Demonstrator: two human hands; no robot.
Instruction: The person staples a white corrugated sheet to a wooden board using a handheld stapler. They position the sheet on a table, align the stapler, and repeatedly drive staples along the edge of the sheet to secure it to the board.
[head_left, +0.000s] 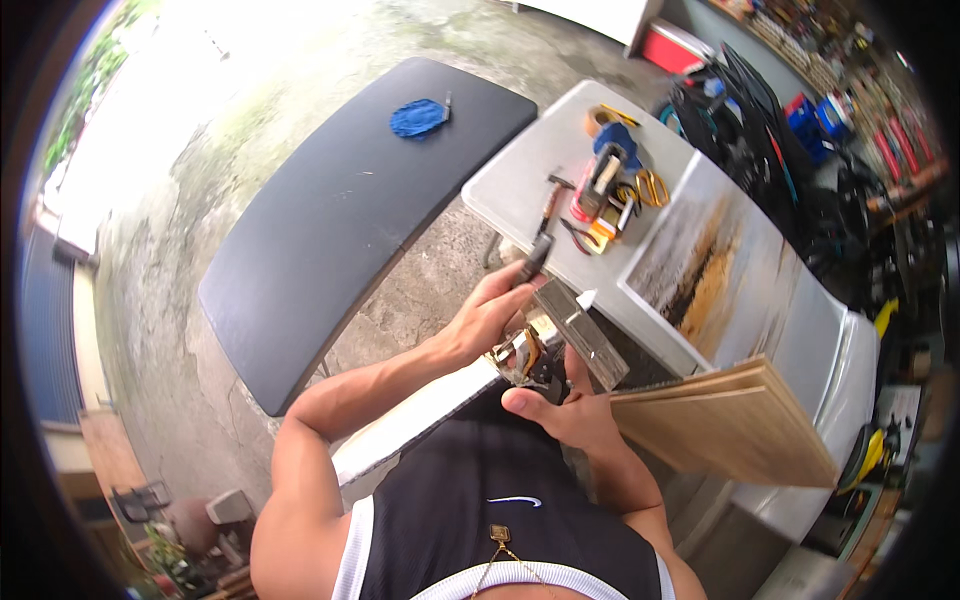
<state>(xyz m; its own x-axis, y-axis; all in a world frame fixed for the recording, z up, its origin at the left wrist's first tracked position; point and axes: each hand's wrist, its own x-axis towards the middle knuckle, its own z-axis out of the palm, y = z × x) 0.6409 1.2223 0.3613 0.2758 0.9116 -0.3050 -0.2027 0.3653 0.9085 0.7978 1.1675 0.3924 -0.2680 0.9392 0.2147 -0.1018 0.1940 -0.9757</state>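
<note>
In front of my torso I hold what looks like a metal hand plane (583, 334), tilted, with a long flat face turned up. My right hand (574, 416) supports it from below, thumb apart from the fingers. My left hand (484, 311) is closed around a black handle (534, 259) at the plane's upper end; whether this handle belongs to the plane or is a separate tool, I cannot tell. Between the hands, curled pieces (529, 351) that look like shavings sit by the plane's inner parts. A small white piece (587, 299) shows at the far edge of its flat face.
A white folding table (517, 184) ahead carries a hammer (551, 201), pliers (579, 237), scissors (654, 187), a tape roll (600, 118) and a painted panel (697, 262). Plywood sheets (727, 427) jut out at right. A black table (322, 217) holds a blue cloth (418, 118).
</note>
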